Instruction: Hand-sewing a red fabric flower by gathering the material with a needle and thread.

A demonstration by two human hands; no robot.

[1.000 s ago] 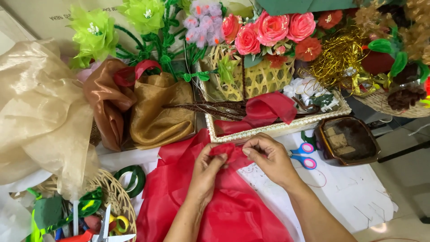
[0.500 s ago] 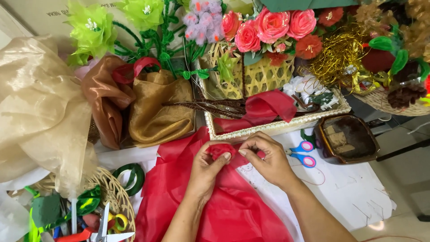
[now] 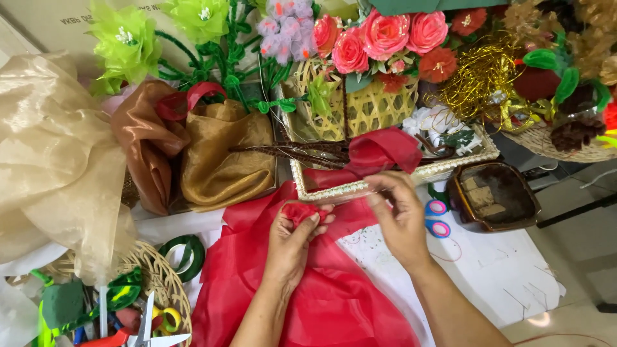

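— What's each hand got?
— I see the left hand [image 3: 292,239] pinching a bunched red organza fabric [image 3: 308,295] tuft over the table; the right hand [image 3: 400,215] pinches something thin — can't tell what.

A sheer red fabric [image 3: 308,302] lies spread across the table, one corner gathered into a small rosette-like bunch [image 3: 299,212] near its top edge.

view: single head-worn camera | angle: looks steeply down and forward from above the person's forearms | range: close, left hand [image 3: 292,241] and right hand [image 3: 400,215] sit just below centre | frame: worktable [image 3: 501,276] fills it, floor strip at right edge | shared views: none, one camera only
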